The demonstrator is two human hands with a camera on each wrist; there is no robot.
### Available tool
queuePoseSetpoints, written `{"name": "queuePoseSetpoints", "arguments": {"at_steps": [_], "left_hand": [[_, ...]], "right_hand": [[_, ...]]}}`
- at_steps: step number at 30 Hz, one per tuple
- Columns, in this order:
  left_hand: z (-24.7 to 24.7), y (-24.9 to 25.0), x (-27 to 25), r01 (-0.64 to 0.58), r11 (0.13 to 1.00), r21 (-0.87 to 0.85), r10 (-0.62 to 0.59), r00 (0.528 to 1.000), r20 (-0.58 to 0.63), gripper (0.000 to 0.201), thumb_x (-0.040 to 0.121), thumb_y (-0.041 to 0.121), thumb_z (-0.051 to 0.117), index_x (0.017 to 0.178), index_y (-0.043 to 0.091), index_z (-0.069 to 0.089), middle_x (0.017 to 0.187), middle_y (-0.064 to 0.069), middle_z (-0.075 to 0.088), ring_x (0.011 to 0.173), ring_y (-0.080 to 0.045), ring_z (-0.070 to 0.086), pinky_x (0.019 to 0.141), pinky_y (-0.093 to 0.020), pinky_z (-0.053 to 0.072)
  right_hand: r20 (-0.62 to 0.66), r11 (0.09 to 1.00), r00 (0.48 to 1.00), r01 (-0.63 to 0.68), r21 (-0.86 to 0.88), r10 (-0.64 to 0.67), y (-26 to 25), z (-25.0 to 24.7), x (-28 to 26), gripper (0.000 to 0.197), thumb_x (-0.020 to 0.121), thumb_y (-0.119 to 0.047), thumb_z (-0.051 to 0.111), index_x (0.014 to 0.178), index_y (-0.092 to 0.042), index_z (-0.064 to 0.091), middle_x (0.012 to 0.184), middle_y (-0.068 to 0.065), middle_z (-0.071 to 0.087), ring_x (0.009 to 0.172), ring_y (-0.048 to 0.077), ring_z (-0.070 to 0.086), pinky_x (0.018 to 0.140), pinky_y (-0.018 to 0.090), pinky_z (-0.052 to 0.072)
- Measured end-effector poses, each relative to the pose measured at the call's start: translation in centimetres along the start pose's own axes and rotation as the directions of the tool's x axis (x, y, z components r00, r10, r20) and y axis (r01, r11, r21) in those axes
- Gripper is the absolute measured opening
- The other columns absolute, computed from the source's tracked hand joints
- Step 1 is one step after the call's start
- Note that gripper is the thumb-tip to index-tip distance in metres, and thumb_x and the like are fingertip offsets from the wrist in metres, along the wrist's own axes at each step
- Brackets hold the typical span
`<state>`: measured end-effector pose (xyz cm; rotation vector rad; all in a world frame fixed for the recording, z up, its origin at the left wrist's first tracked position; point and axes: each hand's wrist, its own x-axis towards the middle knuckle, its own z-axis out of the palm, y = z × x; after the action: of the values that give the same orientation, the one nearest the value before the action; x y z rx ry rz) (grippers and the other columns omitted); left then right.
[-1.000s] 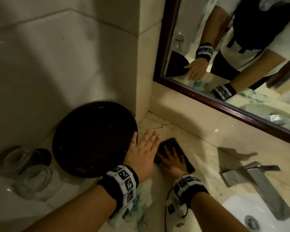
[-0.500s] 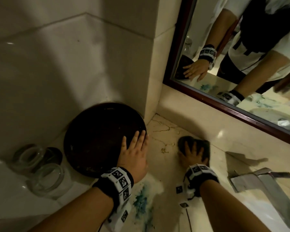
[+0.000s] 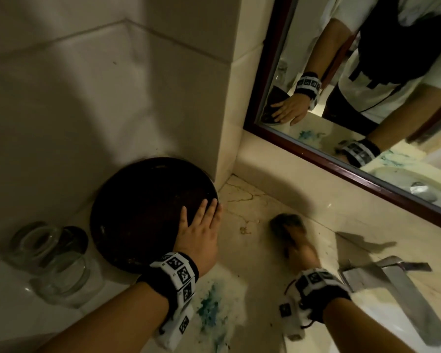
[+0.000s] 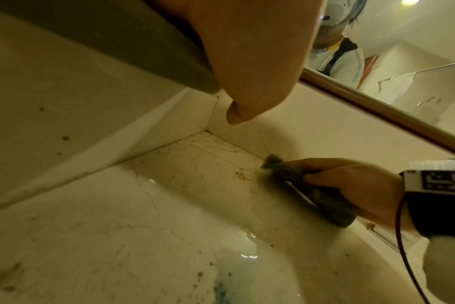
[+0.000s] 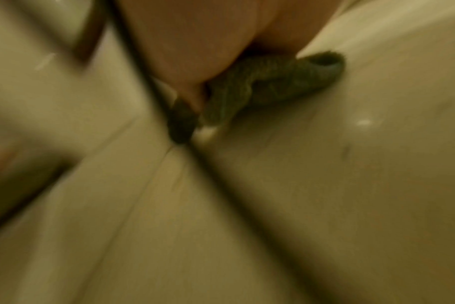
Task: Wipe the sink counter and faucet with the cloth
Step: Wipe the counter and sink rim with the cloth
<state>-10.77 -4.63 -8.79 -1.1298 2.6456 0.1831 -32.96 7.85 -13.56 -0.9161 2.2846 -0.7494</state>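
A dark cloth (image 3: 281,221) lies bunched on the marble counter (image 3: 252,207) near the back wall. My right hand (image 3: 295,242), blurred by motion, grips it and presses it down. From the left wrist view the cloth (image 4: 317,197) sits wadded between the right hand's (image 4: 351,183) fingers and thumb. Seen from the right wrist, the cloth (image 5: 273,82) bulges out under the hand. The steel faucet (image 3: 392,284) stands just right of that hand. My left hand (image 3: 201,230) lies flat against a dark round tray (image 3: 143,212) propped on the corner wall.
Two glass jars (image 3: 51,258) stand left of the tray. A blue stain (image 3: 211,309) marks the counter near my left wrist. A small brown spot (image 3: 243,230) sits between the hands. The framed mirror (image 3: 367,123) runs along the back wall; the sink basin (image 3: 372,327) lies at lower right.
The right hand slid the cloth away from the tray and rightward along the back wall toward the faucet, and the cloth bunched up. The left hand stayed on the tray.
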Motion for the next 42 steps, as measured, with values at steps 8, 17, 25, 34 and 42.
{"name": "queuePoseSetpoints", "arguments": {"at_steps": [8,17,25,34,42], "left_hand": [[0.0,-0.5,0.1,-0.028,1.000,-0.006,0.028,1.000,0.003,0.069,0.098,0.028,0.025,0.148,0.019,-0.022,0.157,0.002,-0.024,0.144,-0.020,-0.023,0.111,-0.058,-0.012],[0.4,-1.0,-0.2,-0.021,0.996,-0.083,0.020,1.000,-0.022,0.065,0.101,0.036,0.020,0.138,0.026,-0.032,0.157,0.005,-0.024,0.144,-0.019,-0.024,0.109,-0.058,-0.017],[0.6,-0.9,-0.4,-0.012,0.998,-0.060,0.010,0.999,-0.033,0.065,0.101,0.034,0.020,0.136,0.027,-0.034,0.157,0.006,-0.025,0.144,-0.019,-0.024,0.107,-0.059,-0.018],[0.8,-0.7,-0.4,0.024,1.000,-0.020,-0.024,0.999,-0.021,0.068,0.100,0.033,0.025,0.146,0.030,-0.025,0.158,0.006,-0.022,0.145,-0.019,-0.022,0.109,-0.060,-0.013],[0.5,-0.8,-0.8,0.061,0.996,-0.059,-0.062,0.998,-0.016,0.065,0.098,0.048,0.023,0.147,0.037,-0.019,0.159,0.005,-0.016,0.146,-0.020,-0.017,0.110,-0.063,-0.009]], "right_hand": [[-0.002,0.830,0.890,-0.426,-0.361,0.456,1.9,2.4,5.8,0.078,0.091,-0.057,0.040,0.150,-0.029,-0.004,0.158,-0.001,-0.017,0.145,0.031,-0.015,0.116,0.056,0.001],[0.204,0.855,0.958,-0.069,-0.515,0.200,-5.4,7.4,9.3,0.075,0.093,-0.055,0.036,0.148,-0.033,-0.009,0.157,-0.004,-0.022,0.144,0.026,-0.018,0.114,0.056,-0.006],[0.338,0.829,0.937,0.121,-0.546,0.086,-6.7,7.6,11.4,0.064,0.096,-0.052,0.030,0.148,-0.038,-0.005,0.157,-0.008,-0.019,0.144,0.023,-0.019,0.115,0.054,-0.008],[0.537,0.686,0.832,0.472,-0.553,-0.140,-6.7,9.6,9.9,0.059,0.096,-0.042,0.040,0.145,-0.048,0.008,0.157,-0.017,-0.007,0.146,0.020,-0.012,0.115,0.054,-0.004],[0.750,0.848,0.614,0.511,-0.139,-0.247,-4.3,8.2,1.4,0.042,0.091,-0.001,0.050,0.129,-0.016,0.056,0.149,0.008,0.038,0.141,0.023,0.026,0.119,0.035,0.013]]}}
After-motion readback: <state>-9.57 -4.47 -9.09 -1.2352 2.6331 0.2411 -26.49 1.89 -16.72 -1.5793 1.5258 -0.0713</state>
